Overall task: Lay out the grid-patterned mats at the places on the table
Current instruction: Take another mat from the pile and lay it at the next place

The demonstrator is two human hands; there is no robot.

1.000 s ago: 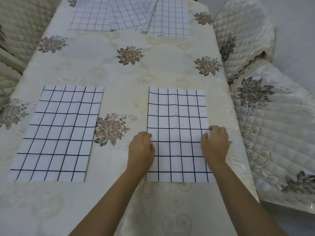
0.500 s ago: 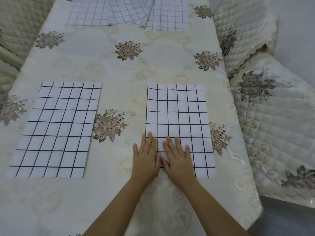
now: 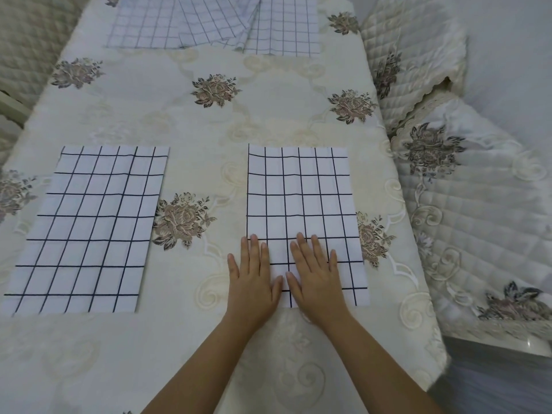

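Note:
Two white mats with black grid lines lie flat on the near half of the table. The left mat [image 3: 89, 228] has no hand on it. On the near edge of the right mat [image 3: 301, 198] both my hands rest palm down, side by side, fingers spread and holding nothing: my left hand [image 3: 252, 282] over its near left corner, my right hand [image 3: 316, 279] just beside it. At the far end of the table lies an overlapping pile of more grid mats [image 3: 215, 22].
The table wears a cream tablecloth [image 3: 268, 115] with brown flower motifs. Quilted cream chair covers [image 3: 466, 198] stand close along the right side. Another padded chair [image 3: 27, 40] shows at the far left.
My hands left the mat's side edges, came together at its near edge and flattened. Since half a second ago they have slid slightly apart. The mat lies a little smoother.

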